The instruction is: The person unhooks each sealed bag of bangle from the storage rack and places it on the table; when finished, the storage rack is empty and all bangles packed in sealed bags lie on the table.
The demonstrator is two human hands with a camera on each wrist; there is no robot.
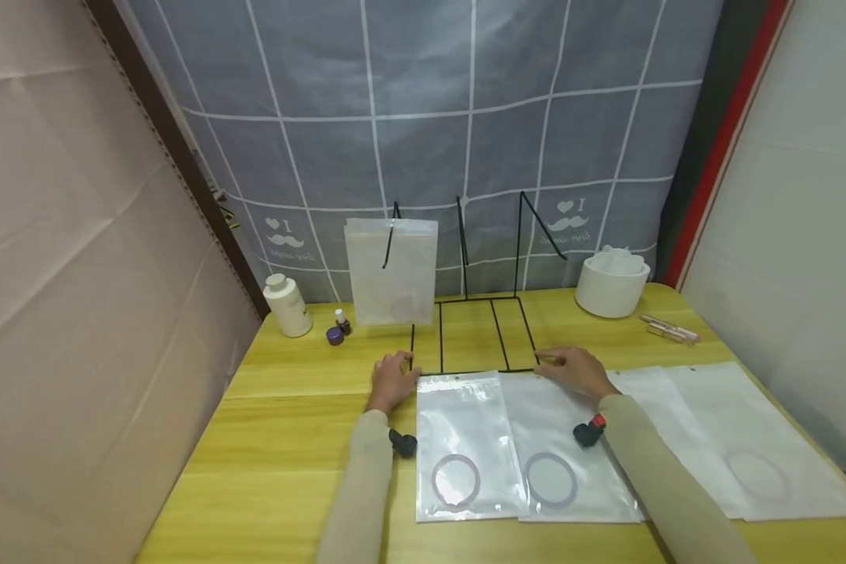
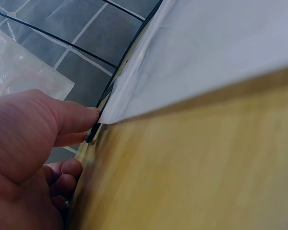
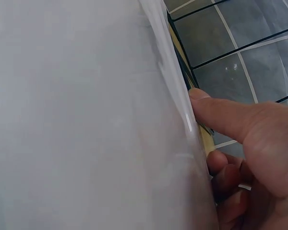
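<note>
A black wire rack with upright hooks stands on the table. My left hand grips its front left corner, thumb and forefinger at the wire in the left wrist view. At the front right corner, my right hand holds the frame, its thumb against the wire and the other fingers curled below. A clear zip bag lies flat just in front of the rack, its top edge close to the front bar. Another bag hangs from the left hook; the middle and right hooks carry nothing.
More flat bags with ring prints lie rightward, partly under my right forearm. Behind are a white bottle, a small dark bottle, a purple-lidded jar, a white round container and slim tubes. A grey checked cloth hangs behind.
</note>
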